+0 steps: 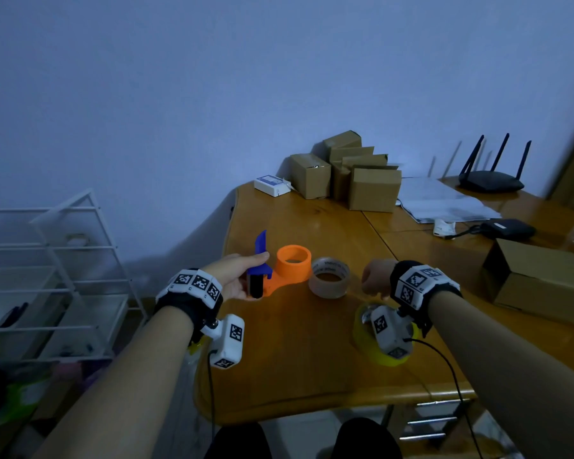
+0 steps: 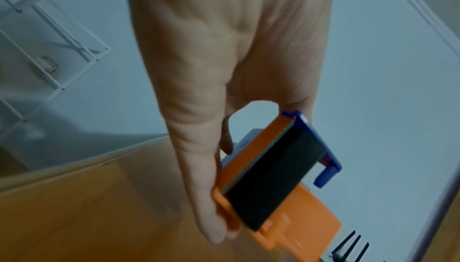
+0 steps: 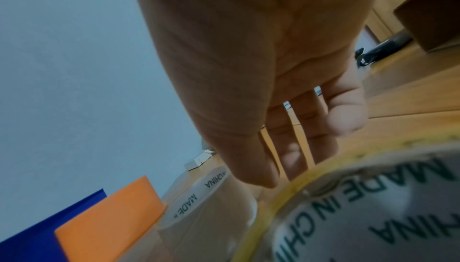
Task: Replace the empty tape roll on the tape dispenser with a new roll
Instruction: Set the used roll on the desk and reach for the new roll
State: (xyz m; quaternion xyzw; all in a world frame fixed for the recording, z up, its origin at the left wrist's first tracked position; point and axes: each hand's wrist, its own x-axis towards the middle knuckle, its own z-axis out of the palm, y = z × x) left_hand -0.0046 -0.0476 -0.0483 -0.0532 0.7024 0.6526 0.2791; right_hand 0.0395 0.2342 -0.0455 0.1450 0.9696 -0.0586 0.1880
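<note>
Left hand (image 1: 237, 276): fingers wrapped round the orange tape dispenser (image 1: 287, 270).
Right hand (image 1: 376, 279): fingers loosely extended, nothing held, beside the empty tape roll (image 1: 329, 277).

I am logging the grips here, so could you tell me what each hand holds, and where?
The left hand grips the tape dispenser at its cutter end. The right hand is loosely curled and appears empty.

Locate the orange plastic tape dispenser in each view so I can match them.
Head: orange plastic tape dispenser at centre, on the wooden table, its handle end in the left hand.
Left wrist: lower right, gripped.
Right wrist: bottom-left corner.
Shared landmark: its blue plastic flap.
</note>
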